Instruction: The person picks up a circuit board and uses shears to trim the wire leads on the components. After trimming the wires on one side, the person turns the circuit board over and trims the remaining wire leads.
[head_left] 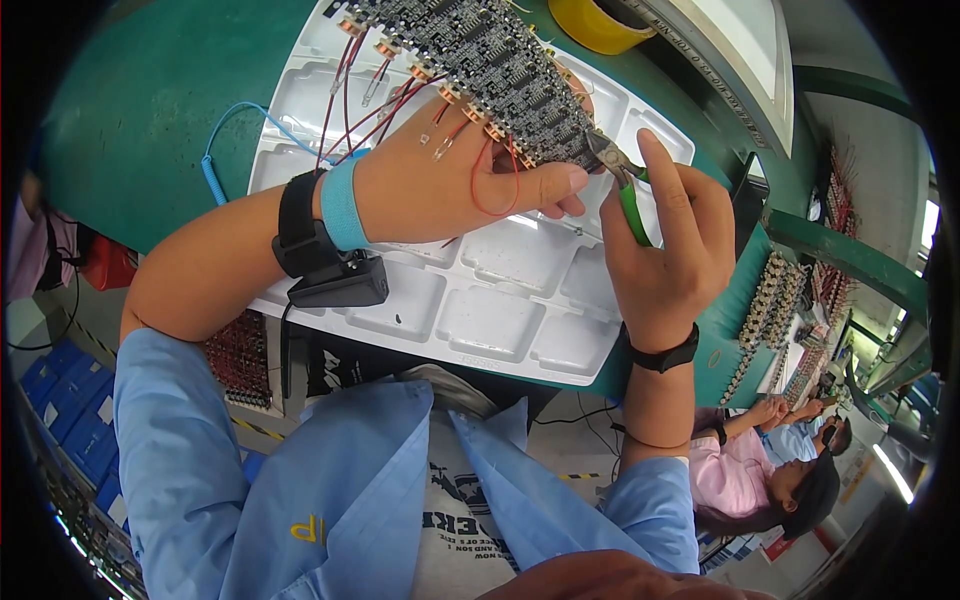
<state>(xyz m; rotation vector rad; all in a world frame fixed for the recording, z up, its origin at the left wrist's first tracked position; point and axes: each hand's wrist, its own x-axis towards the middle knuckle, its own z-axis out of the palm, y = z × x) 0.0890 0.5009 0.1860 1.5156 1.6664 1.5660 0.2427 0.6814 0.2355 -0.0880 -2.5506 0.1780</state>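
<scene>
The left hand (450, 180) reaches in from the left and is clamped on a long dark circuit board (480, 65), thumb pressed along the near edge and fingers hidden beneath it; the board runs from the far middle of the view down toward the right, tilted, and is held above a white moulded tray (500, 310). Thin red wires (375, 105) hang from copper tabs along the board's left edge and drape over the back of the left hand. On that wrist sit a light blue wrist strap (343, 205) and a black band carrying a small black box (335, 280); a blue coiled cord (225, 135) trails from it across the green desk (150, 100) to the left. The right hand (665, 250) comes up from the near right and is closed around green-handled cutters (625, 190), forefinger stretched along the tool, with the metal tips meeting the board's near right corner just beside the left thumb. A black band circles the right wrist. The tray's shallow compartments lie under both hands. A yellow tape roll (595, 25) stands on the desk at the far edge, right of the board. At the near right another person in a pink top (735, 470) works at a further bench.
</scene>
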